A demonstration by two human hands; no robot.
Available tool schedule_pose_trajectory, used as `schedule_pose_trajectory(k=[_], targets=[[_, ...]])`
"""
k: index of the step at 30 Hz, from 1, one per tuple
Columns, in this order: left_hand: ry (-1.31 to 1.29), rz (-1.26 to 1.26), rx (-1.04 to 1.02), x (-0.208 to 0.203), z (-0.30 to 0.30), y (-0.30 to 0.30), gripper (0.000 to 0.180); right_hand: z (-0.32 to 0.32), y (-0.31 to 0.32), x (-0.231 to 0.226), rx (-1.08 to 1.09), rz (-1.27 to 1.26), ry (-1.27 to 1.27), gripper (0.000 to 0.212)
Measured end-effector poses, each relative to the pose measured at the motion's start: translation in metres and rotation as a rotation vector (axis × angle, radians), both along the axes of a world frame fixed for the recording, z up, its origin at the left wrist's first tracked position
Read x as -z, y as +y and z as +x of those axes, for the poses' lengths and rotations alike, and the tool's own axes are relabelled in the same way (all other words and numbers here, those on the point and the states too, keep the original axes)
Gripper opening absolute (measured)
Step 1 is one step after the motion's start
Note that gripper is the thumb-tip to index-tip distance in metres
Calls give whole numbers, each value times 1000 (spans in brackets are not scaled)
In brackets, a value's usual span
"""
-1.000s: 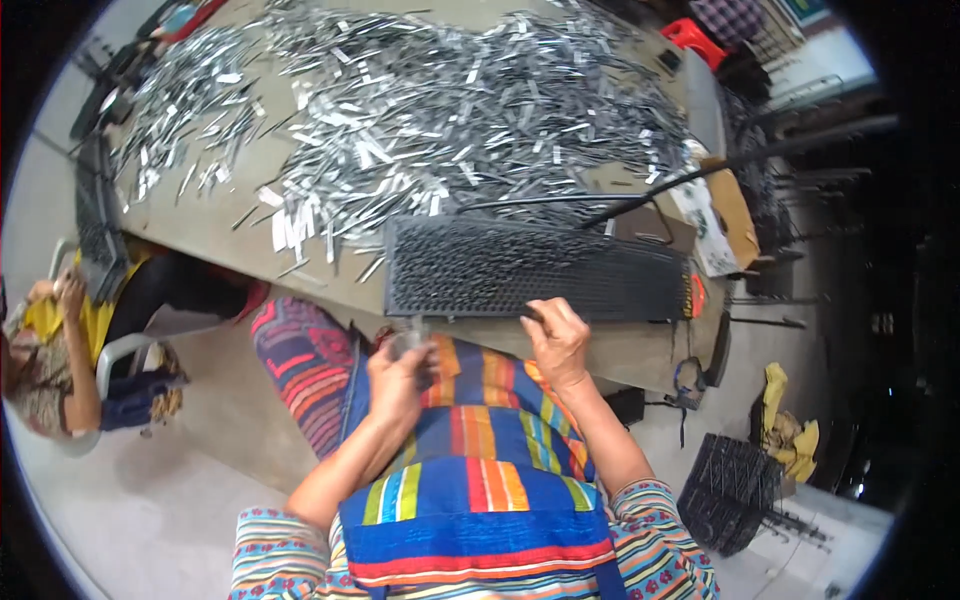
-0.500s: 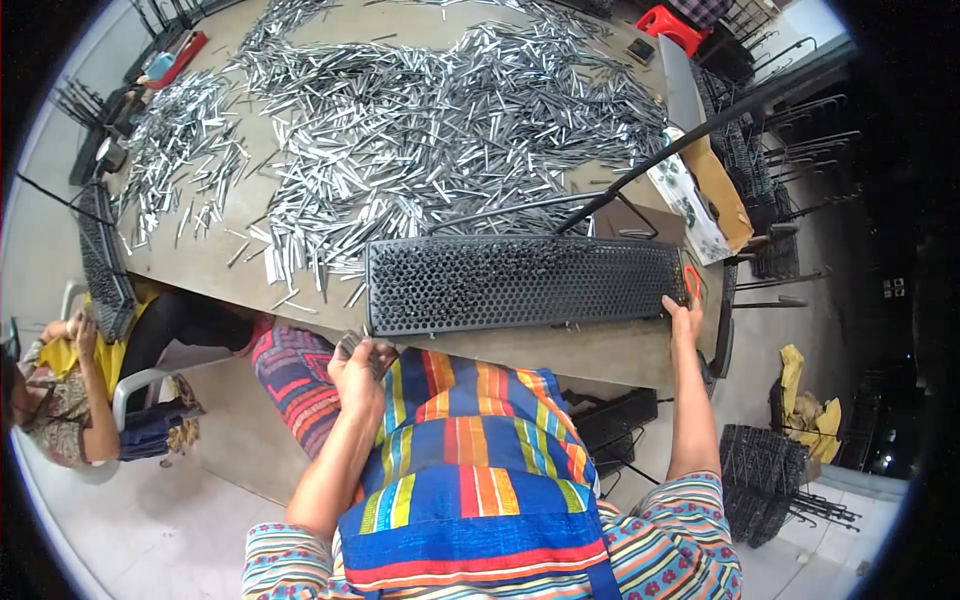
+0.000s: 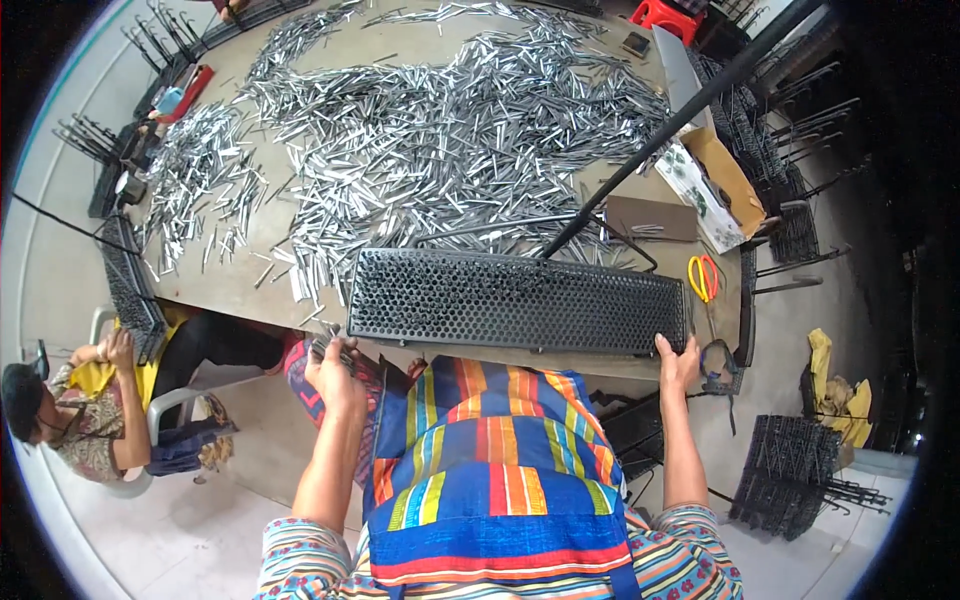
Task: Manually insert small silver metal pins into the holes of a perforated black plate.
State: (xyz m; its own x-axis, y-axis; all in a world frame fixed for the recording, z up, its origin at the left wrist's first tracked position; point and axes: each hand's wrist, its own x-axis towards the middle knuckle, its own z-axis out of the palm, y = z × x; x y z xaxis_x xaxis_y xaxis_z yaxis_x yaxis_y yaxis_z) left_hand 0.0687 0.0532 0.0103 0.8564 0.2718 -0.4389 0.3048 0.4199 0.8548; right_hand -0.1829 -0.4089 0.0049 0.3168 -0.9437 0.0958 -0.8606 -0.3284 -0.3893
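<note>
A long black perforated rack (image 3: 515,300), set with rows of round holes, lies across the near edge of the table, and a black rod (image 3: 650,150) rises from its far side toward the upper right. My right hand (image 3: 680,362) grips the rack's lower right corner, thumb on its face. By the opposite lower corner, my left hand (image 3: 335,378) is closed around a small bundle of thin metal strips (image 3: 330,342). A wide heap of similar silvery strips (image 3: 450,150) spreads over the table beyond the rack.
Yellow-handled scissors (image 3: 703,278) lie right of the rack, near a brown board (image 3: 650,219) and an open cardboard box (image 3: 725,185). At left, another person (image 3: 90,400) sits holding a similar rack (image 3: 130,285). Hooked black racks (image 3: 785,470) stand on the floor at right.
The rack's right end has dropped toward me, tilting it, and my right hand has come down with it. More of the scissors and brown board shows. My left hand still holds the strips.
</note>
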Motion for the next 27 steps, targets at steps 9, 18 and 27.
schedule_pose_trajectory(k=[9,18,27], targets=[[363,-318,663,-38,-75,-99,16,49,74,-50,-574,-315,-169,52],[409,-331,899,-48,-72,-136,13,105,184,-38,-408,1457,-726,9],[459,-305,945,-36,-70,-139,10,110,187,-34,-347,1278,-696,6]])
